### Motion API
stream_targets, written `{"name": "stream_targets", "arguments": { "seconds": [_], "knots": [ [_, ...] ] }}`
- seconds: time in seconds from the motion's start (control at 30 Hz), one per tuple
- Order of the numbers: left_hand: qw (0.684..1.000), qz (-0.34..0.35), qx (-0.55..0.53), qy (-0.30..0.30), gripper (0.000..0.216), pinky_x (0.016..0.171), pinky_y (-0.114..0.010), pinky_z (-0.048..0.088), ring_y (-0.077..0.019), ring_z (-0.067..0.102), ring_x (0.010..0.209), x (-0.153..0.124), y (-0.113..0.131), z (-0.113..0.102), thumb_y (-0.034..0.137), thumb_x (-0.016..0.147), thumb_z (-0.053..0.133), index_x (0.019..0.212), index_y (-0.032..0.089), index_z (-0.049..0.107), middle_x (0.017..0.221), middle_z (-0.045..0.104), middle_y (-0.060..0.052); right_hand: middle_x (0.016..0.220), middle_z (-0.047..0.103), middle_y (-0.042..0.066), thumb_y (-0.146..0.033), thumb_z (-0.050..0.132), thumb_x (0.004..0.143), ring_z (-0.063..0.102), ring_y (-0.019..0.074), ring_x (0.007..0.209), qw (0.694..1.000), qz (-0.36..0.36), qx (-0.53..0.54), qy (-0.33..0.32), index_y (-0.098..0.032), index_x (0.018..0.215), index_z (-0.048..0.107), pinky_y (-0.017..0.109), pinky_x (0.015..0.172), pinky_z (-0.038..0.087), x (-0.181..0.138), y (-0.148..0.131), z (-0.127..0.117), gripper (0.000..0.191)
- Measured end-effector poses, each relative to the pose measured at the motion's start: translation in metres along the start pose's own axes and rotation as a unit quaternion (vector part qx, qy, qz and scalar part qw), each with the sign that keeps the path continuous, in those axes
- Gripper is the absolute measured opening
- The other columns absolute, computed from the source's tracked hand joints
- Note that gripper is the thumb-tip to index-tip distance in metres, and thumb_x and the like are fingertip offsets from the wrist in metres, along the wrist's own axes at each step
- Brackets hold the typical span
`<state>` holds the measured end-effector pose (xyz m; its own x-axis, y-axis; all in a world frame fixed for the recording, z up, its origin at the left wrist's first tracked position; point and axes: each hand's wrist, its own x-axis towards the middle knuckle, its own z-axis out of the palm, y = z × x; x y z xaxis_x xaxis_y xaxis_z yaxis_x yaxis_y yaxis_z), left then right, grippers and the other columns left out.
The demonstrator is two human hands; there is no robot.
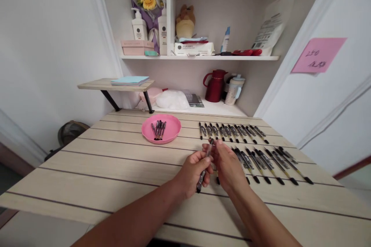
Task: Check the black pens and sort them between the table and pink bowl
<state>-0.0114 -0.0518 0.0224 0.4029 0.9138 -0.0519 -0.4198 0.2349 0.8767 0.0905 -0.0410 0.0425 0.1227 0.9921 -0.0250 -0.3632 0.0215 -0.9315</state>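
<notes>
Pen [210, 148] mid hidden by L fingers [205, 162]; R fingers [220, 146]: contact unclear.

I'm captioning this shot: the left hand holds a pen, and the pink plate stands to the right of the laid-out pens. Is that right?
Not quite: the head view shows the pink plate to the left of the laid-out pens. The left hand does hold a pen.
</notes>
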Motion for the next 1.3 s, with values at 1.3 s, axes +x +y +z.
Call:
{"name": "stream_targets", "arguments": {
  "seconds": [1.3],
  "knots": [
    [0.983, 0.042, -0.135, 0.117, 0.028, 0.051, -0.026, 0.045, -0.0136, 0.057, 0.051, 0.009, 0.012, -0.011, 0.041, 0.075, 0.053, 0.091, 0.019, 0.047, 0.059, 0.053, 0.002, 0.034, 0.037, -0.005, -0.054, 0.037, 0.079, 0.031, 0.0091, 0.032, 0.933, 0.028, -0.318, -0.167, -0.022, 0.055, 0.041, 0.024, 0.037, 0.023, -0.038, 0.030, 0.007, 0.040]
  ]
}}
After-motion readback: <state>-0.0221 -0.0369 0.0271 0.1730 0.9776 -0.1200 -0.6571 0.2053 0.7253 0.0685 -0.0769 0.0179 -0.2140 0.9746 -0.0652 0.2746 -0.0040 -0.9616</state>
